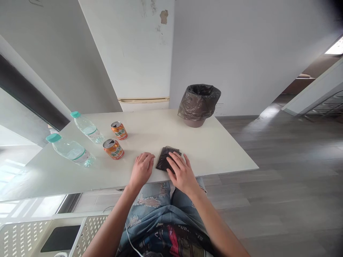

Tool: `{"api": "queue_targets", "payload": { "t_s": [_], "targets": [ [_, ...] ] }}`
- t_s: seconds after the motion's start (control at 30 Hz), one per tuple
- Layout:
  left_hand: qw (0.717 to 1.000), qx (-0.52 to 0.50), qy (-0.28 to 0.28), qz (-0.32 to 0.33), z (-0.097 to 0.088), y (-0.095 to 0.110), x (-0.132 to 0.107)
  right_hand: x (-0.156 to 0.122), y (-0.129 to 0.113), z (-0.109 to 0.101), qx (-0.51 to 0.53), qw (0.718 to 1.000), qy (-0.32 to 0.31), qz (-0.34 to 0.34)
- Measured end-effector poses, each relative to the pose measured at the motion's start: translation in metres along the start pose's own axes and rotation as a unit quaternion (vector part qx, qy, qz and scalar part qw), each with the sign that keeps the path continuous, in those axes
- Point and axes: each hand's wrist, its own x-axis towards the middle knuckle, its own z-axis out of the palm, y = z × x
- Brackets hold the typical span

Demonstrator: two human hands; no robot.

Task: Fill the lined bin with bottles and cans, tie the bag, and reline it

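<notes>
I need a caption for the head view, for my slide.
Right hand on a folded black bag, left hand beside it, on a white table with cans, bottles and a lined bin.

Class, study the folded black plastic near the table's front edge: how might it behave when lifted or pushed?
The folded black plastic is probably floppy and may unfold, since its film looks thin and creased. Lying low and flat on the white table, it would likely slide rather than roll or tip.
</notes>
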Motion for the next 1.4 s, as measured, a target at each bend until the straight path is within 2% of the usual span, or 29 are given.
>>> {"api": "queue_targets", "payload": {
  "t_s": [0.1,0.2,0.27,0.37,0.47,0.6,0.73,0.83,0.9,1.0,1.03,1.07,1.17,1.2,1.23,1.27,1.33,1.4],
  "targets": [
    [0.999,0.015,-0.015,-0.039,-0.004,-0.016,-0.004,0.009,-0.002,0.003,0.004,1.0,0.005,-0.022],
    [0.992,0.083,-0.065,-0.065,-0.002,-0.017,-0.007,0.017,0.005,0.011,0.01,1.0,-0.006,-0.025],
    [0.986,0.125,-0.089,-0.07,0.0,-0.014,-0.007,0.018,0.017,0.013,0.018,1.0,-0.014,-0.01],
    [0.983,0.141,-0.095,-0.073,0.003,-0.01,-0.005,0.011,0.044,0.008,0.03,0.999,-0.029,0.009],
    [0.982,0.141,-0.099,-0.074,0.003,-0.009,-0.004,-0.005,0.077,-0.004,0.016,0.999,-0.038,0.027],
    [0.981,0.144,-0.101,-0.078,0.001,-0.009,-0.003,-0.041,0.127,-0.026,-0.028,0.996,-0.029,0.079],
    [0.981,0.15,-0.1,-0.074,0.004,-0.009,-0.003,-0.083,0.18,-0.052,-0.087,0.982,0.01,0.169],
    [0.981,0.147,-0.102,-0.074,0.006,-0.012,-0.004,-0.104,0.207,-0.067,-0.103,0.965,0.036,0.236],
    [0.981,0.143,-0.102,-0.078,0.006,-0.013,-0.004,-0.112,0.214,-0.075,-0.089,0.966,0.016,0.242],
    [0.982,0.139,-0.098,-0.076,0.006,-0.014,-0.004,-0.115,0.213,-0.088,-0.043,0.977,-0.038,0.204],
    [0.983,0.139,-0.096,-0.074,0.006,-0.014,-0.004,-0.115,0.211,-0.092,-0.026,0.981,-0.038,0.191],
    [0.983,0.141,-0.096,-0.073,0.006,-0.014,-0.004,-0.114,0.209,-0.097,-0.012,0.983,-0.016,0.184],
    [0.982,0.143,-0.099,-0.072,0.006,-0.014,-0.004,-0.105,0.204,-0.105,0.004,0.968,0.147,0.202],
    [0.982,0.142,-0.1,-0.072,0.006,-0.013,-0.003,-0.1,0.202,-0.104,0.003,0.96,0.183,0.21],
    [0.982,0.14,-0.1,-0.073,0.006,-0.013,-0.003,-0.095,0.2,-0.101,-0.004,0.958,0.188,0.217],
    [0.983,0.138,-0.099,-0.074,0.006,-0.013,-0.003,-0.09,0.197,-0.096,-0.017,0.961,0.16,0.223],
    [0.983,0.135,-0.1,-0.078,0.005,-0.012,-0.003,-0.079,0.195,-0.082,-0.052,0.971,0.047,0.23],
    [0.982,0.135,-0.101,-0.081,0.005,-0.012,-0.003,-0.071,0.197,-0.067,-0.086,0.966,-0.05,0.24]
  ]
}}
